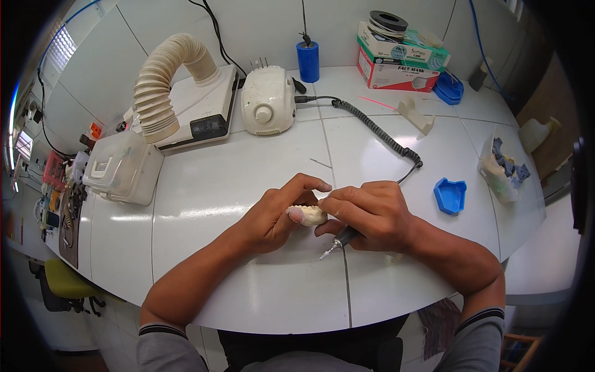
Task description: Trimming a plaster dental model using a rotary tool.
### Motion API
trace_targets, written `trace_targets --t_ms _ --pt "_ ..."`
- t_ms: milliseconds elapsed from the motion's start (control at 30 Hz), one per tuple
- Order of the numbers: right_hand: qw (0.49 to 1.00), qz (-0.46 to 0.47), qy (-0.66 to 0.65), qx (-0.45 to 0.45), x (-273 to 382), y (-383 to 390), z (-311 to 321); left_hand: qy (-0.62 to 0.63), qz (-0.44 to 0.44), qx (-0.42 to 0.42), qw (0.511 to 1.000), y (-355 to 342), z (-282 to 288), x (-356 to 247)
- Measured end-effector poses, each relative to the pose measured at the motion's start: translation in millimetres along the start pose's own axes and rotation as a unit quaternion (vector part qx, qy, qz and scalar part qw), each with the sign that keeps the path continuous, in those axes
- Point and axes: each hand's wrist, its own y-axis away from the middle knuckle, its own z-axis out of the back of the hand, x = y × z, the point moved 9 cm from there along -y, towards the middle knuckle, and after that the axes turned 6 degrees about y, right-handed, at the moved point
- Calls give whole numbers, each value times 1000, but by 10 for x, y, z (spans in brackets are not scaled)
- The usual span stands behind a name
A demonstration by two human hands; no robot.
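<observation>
A cream dental model (313,216) with a row of teeth sits in my left hand (282,211), the thumb pressed on its near side and the index finger arched behind it. My right hand (372,214) closes round a dark rotary handpiece (347,236), whose metal tip (328,252) points down and left, away from the model. The right thumb and fingertips reach the model's right side; whether they pinch it I cannot tell. A black coiled cord (378,132) runs from the right hand's far side to a white control box (268,102).
A white extractor with a ribbed hose (167,80) stands at the back left beside a lidded plastic case (121,167). An open blue tray (450,196) lies to the right, near a clear bin (501,170) of scraps. Stacked boxes (400,62) and a blue cylinder (308,62) stand behind.
</observation>
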Motion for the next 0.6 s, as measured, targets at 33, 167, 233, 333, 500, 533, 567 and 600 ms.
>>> trace_targets --t_ms 33,167,233,333,500,533,567,600 --pt "1000 0 0 4 -9 5 -3 2 35 13 999 -7 -5 27" --pt "1000 3 -1 11 8 -3 -12 -2 69 21 997 9 -15 71" --pt "1000 4 2 14 17 -5 -17 -4 68 21 997 16 -18 70" --pt "1000 7 15 20 33 -8 -15 -9 65 21 998 11 -24 78" --pt "999 30 28 7 57 -8 -15 -13 54 31 998 -16 -34 54" --pt "998 38 36 20 68 -9 -36 -17 59 32 998 -10 -30 58" --pt "997 47 44 33 77 -10 -58 -22 64 32 997 -5 -23 62" --pt "997 51 40 31 86 -20 -64 -25 66 27 997 12 -8 64"
